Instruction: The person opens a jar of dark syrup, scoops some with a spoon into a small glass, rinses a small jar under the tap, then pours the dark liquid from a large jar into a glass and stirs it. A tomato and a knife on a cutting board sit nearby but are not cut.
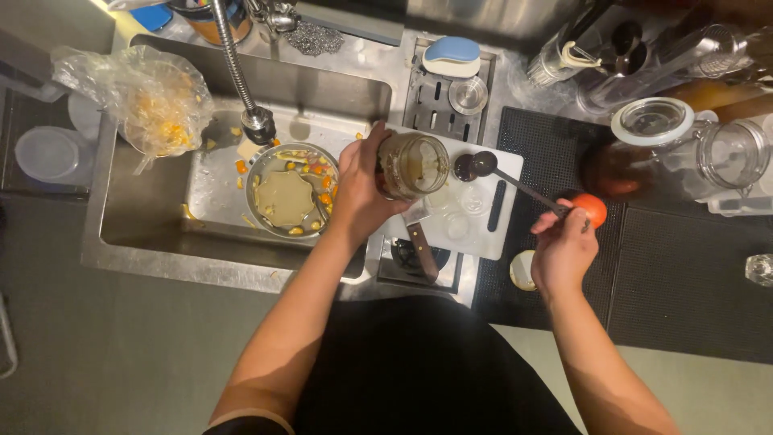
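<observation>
right hand (561, 251): fingers curled shut on the end of the spoon's handle, over the dark mat near the counter's front edge.
left hand (360, 193): wrapped tight around the side of the jar, held at the sink's right rim.
lid (522, 270): pale round disc just left of the right wrist, touching the mat's inner edge.
tomato (592, 208): red-orange, just past the right knuckles, partly hidden by the fingers.
spoon (499, 173): long dark handle running up-left from the right hand; its bowl hangs over the board, just beside the jar's mouth.
jar (414, 165): open glass, tilted so its mouth faces up at the camera, dim contents inside; between the two hands.
knife (422, 246): brown handle just right of the left wrist, over the board's near corner.
board (469, 201): white, under the spoon and jar; bare patch between the hands, its right edge meeting the mat.
pan (290, 190): round, just left of the left hand, in the sink, holding murky water and orange scraps.
mat (684, 274): open dark surface right of the right hand.
bag (149, 97): crumpled clear plastic, far left, over the sink's far corner.
big jars (692, 145): clear glass, beyond and right of the right hand, crowding the far edge.
</observation>
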